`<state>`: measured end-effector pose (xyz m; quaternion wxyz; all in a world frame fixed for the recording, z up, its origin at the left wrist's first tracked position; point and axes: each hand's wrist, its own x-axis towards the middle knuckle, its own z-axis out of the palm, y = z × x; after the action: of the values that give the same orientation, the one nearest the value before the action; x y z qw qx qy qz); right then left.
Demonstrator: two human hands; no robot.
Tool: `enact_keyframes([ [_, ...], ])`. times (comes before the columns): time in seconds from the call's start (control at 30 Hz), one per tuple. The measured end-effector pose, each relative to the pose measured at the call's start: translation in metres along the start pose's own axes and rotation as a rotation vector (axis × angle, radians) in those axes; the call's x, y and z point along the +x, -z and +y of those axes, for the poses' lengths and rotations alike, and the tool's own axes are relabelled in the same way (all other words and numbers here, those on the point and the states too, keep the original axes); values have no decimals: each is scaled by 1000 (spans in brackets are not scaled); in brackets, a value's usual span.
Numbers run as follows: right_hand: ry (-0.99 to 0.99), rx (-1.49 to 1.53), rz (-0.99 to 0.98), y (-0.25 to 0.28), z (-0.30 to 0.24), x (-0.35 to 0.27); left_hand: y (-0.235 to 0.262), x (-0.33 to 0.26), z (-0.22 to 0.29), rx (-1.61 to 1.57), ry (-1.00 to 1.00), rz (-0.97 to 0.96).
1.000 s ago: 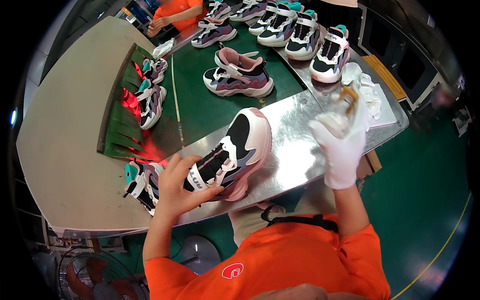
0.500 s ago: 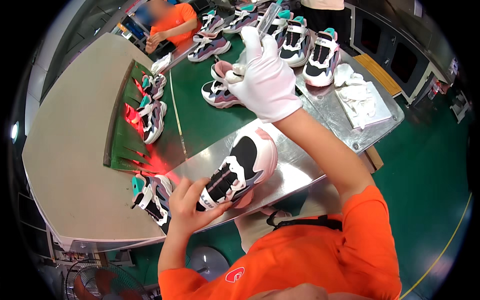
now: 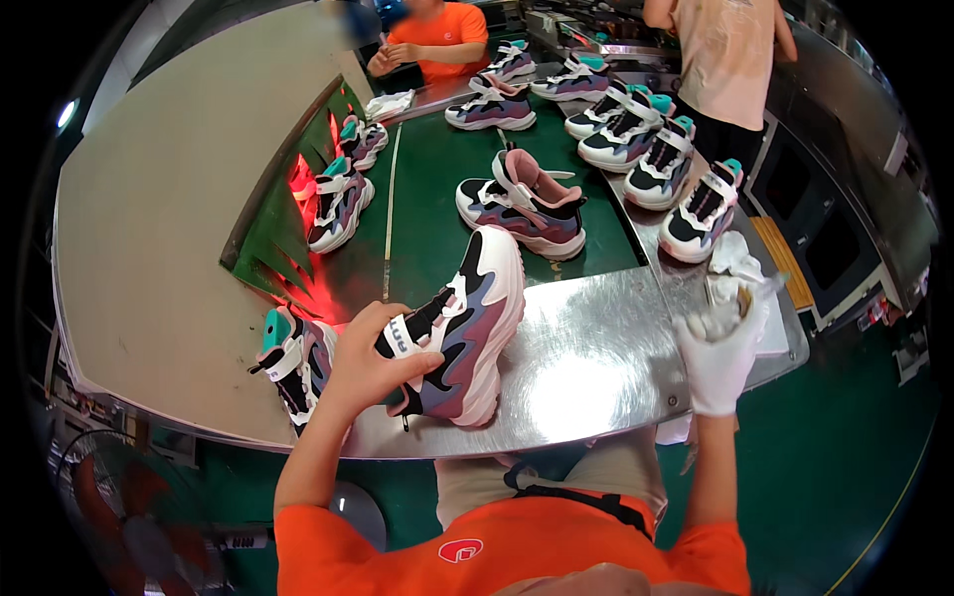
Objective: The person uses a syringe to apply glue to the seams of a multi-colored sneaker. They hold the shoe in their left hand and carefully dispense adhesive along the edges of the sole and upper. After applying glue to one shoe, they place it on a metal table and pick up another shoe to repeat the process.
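A chunky sneaker (image 3: 467, 323) in black, purple and white lies on its side on the shiny metal work plate (image 3: 596, 368). My bare left hand (image 3: 370, 363) grips it by the tongue and collar. My right hand (image 3: 720, 348) wears a white glove and is at the plate's right end, closed around a small brush or tool whose shape is hard to tell. White rags (image 3: 737, 260) lie just beyond that hand.
A pair of finished sneakers (image 3: 525, 204) sits on the green conveyor belt (image 3: 417, 199) ahead. More sneakers (image 3: 646, 149) line the right side, others (image 3: 333, 204) exit a red-lit tunnel on the left. One sneaker (image 3: 290, 363) lies by my left wrist. Two people stand at the far end.
My gloved right hand came back from reaching over the belt to the plate's right end. The sneaker has been tipped a little under my left hand.
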<state>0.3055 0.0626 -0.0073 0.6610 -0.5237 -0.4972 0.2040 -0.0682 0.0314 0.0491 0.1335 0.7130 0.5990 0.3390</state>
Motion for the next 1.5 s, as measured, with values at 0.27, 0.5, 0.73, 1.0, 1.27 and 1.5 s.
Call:
enact_keyframes([
  [0.27, 82, -488, 60, 34, 65, -40, 12, 61, -13, 168, 258, 38],
  [0.5, -90, -405, 50, 29, 62, -36, 24, 216, -95, 776, 330, -132],
  [0.73, -86, -468, 82, 32, 69, -37, -86, 291, -164, 944, -170, 162],
  [1.0, -237, -395, 56, 28, 61, -36, -144, 299, -143, 396, 142, -69],
  [1.27, -37, -465, 66, 23, 55, -27, -137, 284, -87, -223, -121, -470],
  [1.5, 2, -636, 44, 29, 50, -26, -147, 237, -23, -353, 36, -299],
])
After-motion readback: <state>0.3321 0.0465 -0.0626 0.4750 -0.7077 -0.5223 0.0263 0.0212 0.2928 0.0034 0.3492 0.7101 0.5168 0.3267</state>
